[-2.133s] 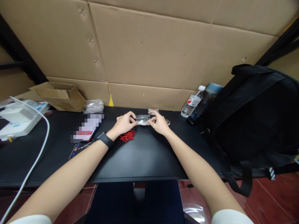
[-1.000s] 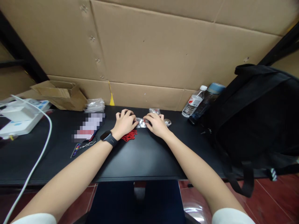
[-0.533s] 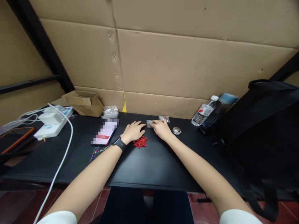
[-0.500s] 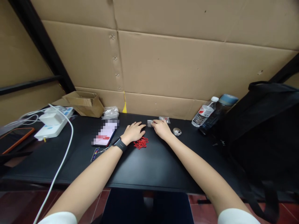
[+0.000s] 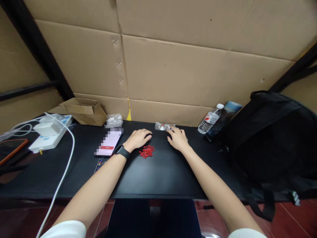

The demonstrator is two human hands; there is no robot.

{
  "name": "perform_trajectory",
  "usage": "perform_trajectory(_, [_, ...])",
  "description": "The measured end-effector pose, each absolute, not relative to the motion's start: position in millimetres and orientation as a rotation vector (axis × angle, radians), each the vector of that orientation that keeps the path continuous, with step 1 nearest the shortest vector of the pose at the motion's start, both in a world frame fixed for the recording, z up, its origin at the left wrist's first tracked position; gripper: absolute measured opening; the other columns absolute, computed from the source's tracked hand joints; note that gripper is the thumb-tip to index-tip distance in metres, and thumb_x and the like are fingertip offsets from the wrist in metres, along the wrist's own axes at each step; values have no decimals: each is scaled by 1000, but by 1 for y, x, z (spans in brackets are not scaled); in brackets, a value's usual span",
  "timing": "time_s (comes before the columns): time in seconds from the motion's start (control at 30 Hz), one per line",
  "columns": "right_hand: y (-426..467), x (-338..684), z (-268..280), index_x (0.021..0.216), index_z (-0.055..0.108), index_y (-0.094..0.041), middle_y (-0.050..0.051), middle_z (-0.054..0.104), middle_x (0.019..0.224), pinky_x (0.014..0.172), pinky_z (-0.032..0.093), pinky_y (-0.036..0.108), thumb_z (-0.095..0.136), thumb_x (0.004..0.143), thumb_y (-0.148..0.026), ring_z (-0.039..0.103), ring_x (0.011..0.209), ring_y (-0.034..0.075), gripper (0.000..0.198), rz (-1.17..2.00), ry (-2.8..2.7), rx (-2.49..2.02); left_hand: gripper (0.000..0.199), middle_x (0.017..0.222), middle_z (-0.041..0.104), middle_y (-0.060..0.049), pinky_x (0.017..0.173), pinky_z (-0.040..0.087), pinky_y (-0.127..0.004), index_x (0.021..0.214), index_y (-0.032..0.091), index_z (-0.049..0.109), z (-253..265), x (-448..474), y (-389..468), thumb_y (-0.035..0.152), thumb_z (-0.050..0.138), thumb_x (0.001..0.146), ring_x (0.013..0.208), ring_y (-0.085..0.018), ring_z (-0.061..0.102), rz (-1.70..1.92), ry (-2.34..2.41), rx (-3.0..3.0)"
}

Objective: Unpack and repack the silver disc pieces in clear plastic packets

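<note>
My left hand (image 5: 138, 138), with a dark watch (image 5: 122, 151) on its wrist, lies on the black table with fingers stretched out and nothing in them. Just below its fingertips is a small heap of red cord loops (image 5: 147, 151). My right hand (image 5: 178, 138) rests farther right, its fingers apart and slightly bent. Its fingertips touch or hover at the right end of small clear plastic packets (image 5: 162, 126), which hold small round pieces with a bit of red. The right hand largely hides what lies behind it.
A phone (image 5: 109, 142) and a stack of clear bags (image 5: 114, 121) lie left, by an open cardboard box (image 5: 85, 110). A power strip (image 5: 51, 137) with a white cable (image 5: 70, 158) is far left. Right are a water bottle (image 5: 210, 119), a blue-lidded bottle (image 5: 226, 115) and a black backpack (image 5: 272, 142).
My right hand has shifted right, and its fingers have spread. The small packets now lie together in a row near the back edge. My left hand stays by the red cord.
</note>
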State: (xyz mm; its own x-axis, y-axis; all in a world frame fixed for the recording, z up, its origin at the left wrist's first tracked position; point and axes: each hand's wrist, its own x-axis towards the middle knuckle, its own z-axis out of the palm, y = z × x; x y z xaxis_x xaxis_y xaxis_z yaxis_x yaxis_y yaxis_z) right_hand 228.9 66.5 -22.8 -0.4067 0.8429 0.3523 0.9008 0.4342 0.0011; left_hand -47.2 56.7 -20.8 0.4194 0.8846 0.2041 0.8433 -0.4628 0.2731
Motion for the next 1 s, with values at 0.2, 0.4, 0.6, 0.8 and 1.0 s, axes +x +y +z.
perform_trajectory(0.2, [48,297,-23,135,61,-26,14,54,147,103,40,53,64,91,-39,49,134,35,46,16,-2127,-1705,34,132,65,-13,107,31,-58,124,25,68,7,-107,63,30,48,98,130,-37,48,1066,2147,2249])
perform_trajectory(0.4, [57,315,-23,131,62,-26,11,63,133,102,45,49,67,87,-37,58,125,30,45,256,-2149,-1601,34,133,62,-16,103,34,-57,112,20,74,-4,-184,69,41,60,89,128,-42,41,1122,2477,1763])
perform_trajectory(0.6, [60,316,-27,129,63,-24,11,64,130,100,48,45,70,85,-31,60,123,29,45,254,-2196,-1574,32,127,65,-15,98,30,-64,99,23,76,-5,-186,68,43,51,95,126,-43,41,1357,2541,1660])
perform_trajectory(0.8, [60,312,-24,127,64,-24,10,65,129,97,47,43,68,86,-27,61,121,29,41,234,-2199,-1626,27,129,66,-9,102,27,-55,99,27,76,22,-106,48,41,53,98,130,-36,43,1516,2333,2007])
perform_trajectory(1.0, [58,312,-23,129,62,-27,10,64,130,94,47,42,66,86,-23,60,120,30,44,215,-2218,-1639,27,111,77,-4,105,23,-52,104,33,77,-5,7,31,35,50,101,131,-29,49,765,1596,2535])
